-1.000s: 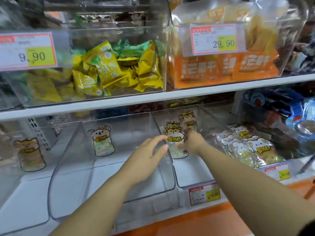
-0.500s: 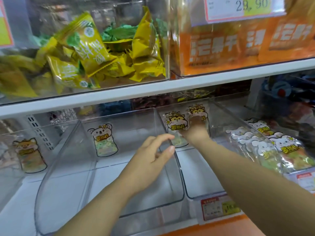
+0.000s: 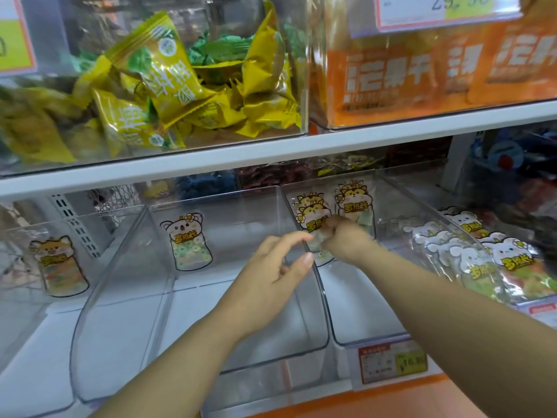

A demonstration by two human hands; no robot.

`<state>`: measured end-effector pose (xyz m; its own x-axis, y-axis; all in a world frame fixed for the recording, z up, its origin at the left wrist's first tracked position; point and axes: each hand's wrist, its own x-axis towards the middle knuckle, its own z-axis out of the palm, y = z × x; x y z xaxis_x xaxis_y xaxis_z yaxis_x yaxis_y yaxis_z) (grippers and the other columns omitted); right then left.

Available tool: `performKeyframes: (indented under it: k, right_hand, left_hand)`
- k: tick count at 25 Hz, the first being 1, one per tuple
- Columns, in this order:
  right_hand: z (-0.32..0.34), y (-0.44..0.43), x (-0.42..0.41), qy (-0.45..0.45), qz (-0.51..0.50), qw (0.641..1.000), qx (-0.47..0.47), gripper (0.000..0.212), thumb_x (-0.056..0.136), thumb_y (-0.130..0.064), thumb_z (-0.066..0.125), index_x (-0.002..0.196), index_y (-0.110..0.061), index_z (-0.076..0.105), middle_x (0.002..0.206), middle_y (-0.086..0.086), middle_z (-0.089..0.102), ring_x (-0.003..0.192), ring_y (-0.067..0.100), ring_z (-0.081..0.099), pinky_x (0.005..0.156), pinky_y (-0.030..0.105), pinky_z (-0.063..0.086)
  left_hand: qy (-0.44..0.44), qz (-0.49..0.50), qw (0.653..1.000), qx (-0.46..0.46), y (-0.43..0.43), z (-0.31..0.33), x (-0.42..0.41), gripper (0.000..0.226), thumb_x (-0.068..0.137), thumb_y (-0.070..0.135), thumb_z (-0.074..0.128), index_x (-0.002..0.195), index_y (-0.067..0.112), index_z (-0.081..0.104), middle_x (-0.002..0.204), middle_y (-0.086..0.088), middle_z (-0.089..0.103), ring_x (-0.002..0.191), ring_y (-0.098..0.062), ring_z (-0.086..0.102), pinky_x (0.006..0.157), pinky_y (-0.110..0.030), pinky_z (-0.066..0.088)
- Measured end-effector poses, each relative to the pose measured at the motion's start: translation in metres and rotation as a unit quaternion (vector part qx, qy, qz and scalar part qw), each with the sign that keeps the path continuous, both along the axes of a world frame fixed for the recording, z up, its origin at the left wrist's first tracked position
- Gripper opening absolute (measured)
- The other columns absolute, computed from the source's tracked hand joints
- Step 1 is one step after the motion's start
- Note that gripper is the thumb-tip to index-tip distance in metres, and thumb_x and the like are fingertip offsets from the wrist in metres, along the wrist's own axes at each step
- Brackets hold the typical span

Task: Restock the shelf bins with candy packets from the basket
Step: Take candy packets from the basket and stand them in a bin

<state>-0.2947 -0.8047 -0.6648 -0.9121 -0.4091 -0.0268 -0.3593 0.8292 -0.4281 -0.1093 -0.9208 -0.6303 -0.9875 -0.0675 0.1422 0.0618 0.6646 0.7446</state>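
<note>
Nearest, at five o'clock in the view, a red-and-yellow paper price label (image 3: 391, 362) fronts the clear plastic shelf bin (image 3: 358, 306) being filled. The left hand (image 3: 271, 267) hangs over the wall (image 3: 320, 285) this bin shares with the emptier clear bin (image 3: 193, 327) at its nine o'clock. Its fingers are loose and gently curved, holding nothing, and whether the thumb touches the wall's rim I cannot tell. Just beyond, at two o'clock from it, the right hand (image 3: 346, 241) curls its fingers round the lower part of a clear plastic cat-print candy packet (image 3: 312, 214). That packet stands at the back of the bin beside a second cat-print packet (image 3: 354, 199) at its one o'clock. The basket is out of view.

The step looks like setting this packet upright against the back wall. To do it well, seat its bottom edge flat on the bin floor, face forward, leaning on the wall next to its neighbour. Loosen the fingers only once it stands alone, since the film is probably slippery and floppy and a quick release may let it slump. The left hand could steady the bin wall.

Farther left, a koala-print packet (image 3: 190, 242) stands in the emptier bin; at three o'clock lie white rabbit-print packets (image 3: 482, 260). Above the white shelf board (image 3: 271, 152), at twelve o'clock, yellow foil sachets (image 3: 168, 86) fill an upper bin (image 3: 90, 28).
</note>
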Motion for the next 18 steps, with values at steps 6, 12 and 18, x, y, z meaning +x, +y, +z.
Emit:
performKeyframes:
  k: [6, 12, 18]
  right_hand:
    - [-0.001, -0.001, 0.016, -0.060, 0.107, 0.980, 0.157, 0.050, 0.097, -0.008, 0.049, 0.146, -0.008, 0.040, 0.140, 0.015, 0.053, 0.122, 0.031, 0.055, 0.099, 0.033, 0.049]
    - [0.012, 0.011, 0.023, -0.069, 0.114, 0.986, 0.103, 0.076, 0.095, -0.001, 0.048, 0.159, -0.023, 0.015, 0.151, 0.012, 0.042, 0.129, 0.032, 0.050, 0.088, 0.029, 0.049]
    - [0.037, 0.048, 0.065, -0.037, 0.115, 0.993, 0.009, 0.065, 0.096, -0.002, 0.054, 0.153, -0.026, 0.034, 0.156, 0.006, 0.039, 0.134, 0.027, 0.048, 0.101, 0.028, 0.042]
  left_hand:
    - [0.005, 0.002, 1.000, -0.002, -0.002, -0.003, -0.002, 0.038, 0.080, 0.075, 0.029, 0.117, 0.073, 0.036, 0.121, 0.028, 0.040, 0.102, 0.000, 0.058, 0.085, -0.015, 0.040]
    - [0.004, 0.004, 1.000, -0.008, -0.002, -0.003, -0.002, 0.042, 0.080, 0.074, 0.029, 0.121, 0.069, 0.038, 0.121, 0.024, 0.042, 0.102, -0.002, 0.059, 0.086, -0.014, 0.042]
    - [-0.013, 0.022, 0.999, -0.035, 0.005, 0.006, 0.015, 0.052, 0.096, 0.063, 0.034, 0.147, 0.054, 0.030, 0.139, 0.021, 0.038, 0.112, -0.003, 0.055, 0.103, -0.028, 0.041]
